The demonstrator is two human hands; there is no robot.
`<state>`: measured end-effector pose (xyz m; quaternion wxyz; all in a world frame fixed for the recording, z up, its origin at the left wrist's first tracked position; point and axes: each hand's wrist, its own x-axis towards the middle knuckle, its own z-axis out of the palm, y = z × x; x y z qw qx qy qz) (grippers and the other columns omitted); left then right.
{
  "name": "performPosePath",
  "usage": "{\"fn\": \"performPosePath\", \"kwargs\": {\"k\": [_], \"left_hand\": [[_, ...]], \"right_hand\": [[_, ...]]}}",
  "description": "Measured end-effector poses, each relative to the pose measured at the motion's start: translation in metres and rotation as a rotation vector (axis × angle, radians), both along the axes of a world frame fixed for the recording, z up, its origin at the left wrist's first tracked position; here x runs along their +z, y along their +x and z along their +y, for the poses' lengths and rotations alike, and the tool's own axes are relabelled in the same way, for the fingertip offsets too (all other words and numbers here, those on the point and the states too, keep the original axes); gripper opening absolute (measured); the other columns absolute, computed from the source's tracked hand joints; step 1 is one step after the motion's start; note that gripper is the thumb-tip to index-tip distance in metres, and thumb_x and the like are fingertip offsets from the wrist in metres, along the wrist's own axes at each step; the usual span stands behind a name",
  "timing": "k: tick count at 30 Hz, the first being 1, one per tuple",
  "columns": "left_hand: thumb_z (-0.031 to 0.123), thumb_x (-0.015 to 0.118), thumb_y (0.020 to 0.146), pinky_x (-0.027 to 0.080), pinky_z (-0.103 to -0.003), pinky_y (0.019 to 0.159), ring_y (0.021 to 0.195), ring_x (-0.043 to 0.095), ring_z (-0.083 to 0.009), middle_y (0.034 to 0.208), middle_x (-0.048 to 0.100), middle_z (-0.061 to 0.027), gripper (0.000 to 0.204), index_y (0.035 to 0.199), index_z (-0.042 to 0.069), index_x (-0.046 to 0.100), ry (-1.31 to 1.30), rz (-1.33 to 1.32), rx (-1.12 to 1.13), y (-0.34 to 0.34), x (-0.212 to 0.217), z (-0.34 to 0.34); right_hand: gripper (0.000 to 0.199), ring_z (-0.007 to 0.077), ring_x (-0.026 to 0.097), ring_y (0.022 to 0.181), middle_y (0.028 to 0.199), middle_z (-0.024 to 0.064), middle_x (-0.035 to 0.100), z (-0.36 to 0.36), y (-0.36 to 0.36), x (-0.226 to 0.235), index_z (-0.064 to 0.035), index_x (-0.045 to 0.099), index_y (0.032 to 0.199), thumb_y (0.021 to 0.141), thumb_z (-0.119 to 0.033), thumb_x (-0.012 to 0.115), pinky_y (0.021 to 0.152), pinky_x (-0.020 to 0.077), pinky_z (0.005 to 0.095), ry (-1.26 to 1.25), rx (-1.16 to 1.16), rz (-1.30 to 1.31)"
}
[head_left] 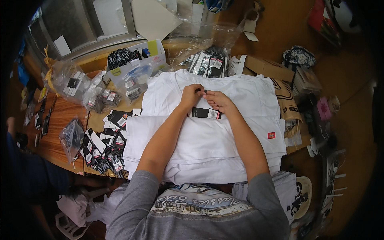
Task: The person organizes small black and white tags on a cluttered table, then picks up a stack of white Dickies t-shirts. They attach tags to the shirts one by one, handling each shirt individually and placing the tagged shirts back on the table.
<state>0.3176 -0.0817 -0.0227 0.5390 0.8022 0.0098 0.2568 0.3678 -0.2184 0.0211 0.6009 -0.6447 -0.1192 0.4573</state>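
Observation:
A stack of white T-shirts [200,144] lies in front of me, with a small red label on the right side of the top one. Both hands meet over the top shirt's upper part. My left hand [193,95] is closed in a pinch, its fingertips touching those of the other hand. Beside it, my right hand [218,101] also has its fingers bent together. What sits between the fingertips is too small to make out. Just below the hands a black hang tag [205,113] with a white sticker rests on the white cloth.
Loose black and white tags [106,142] pile up left of the shirts. Behind stand a white box [138,60] of black tag strings and a clear bag of tags [210,62]. Bagged tags [102,96] lie at left; a cardboard box [268,68] stands back right. Another person [30,160] is at far left.

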Motion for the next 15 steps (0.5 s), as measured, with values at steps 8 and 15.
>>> {"fn": "performPosePath", "kwargs": {"k": [8, 15], "left_hand": [[0.001, 0.05, 0.073, 0.044, -0.029, 0.051, 0.049, 0.056, -0.0179, 0.064, 0.058, -0.0135, 0.009, 0.074, -0.002, 0.058, -0.189, 0.255, 0.198, -0.004, 0.009, 0.008], [0.004, 0.055, 0.073, 0.04, -0.022, 0.038, 0.043, 0.051, -0.0103, 0.059, 0.056, -0.0055, 0.007, 0.078, -0.002, 0.057, -0.251, 0.525, -0.006, -0.016, 0.034, 0.006]], "right_hand": [[0.016, 0.002, 0.023, 0.037, 0.046, -0.0071, 0.032, 0.006, -0.007, -0.006, -0.0082, 0.05, 0.065, 0.079, -0.016, 0.054, 0.032, 0.0165, 0.019, -0.126, -0.131, -0.36], [0.017, 0.0035, 0.032, 0.043, 0.049, -0.0043, 0.04, 0.005, 0.001, -0.025, -0.0022, 0.054, 0.064, 0.078, -0.012, 0.053, 0.04, 0.0261, 0.0197, -0.14, -0.047, -0.729]]}}
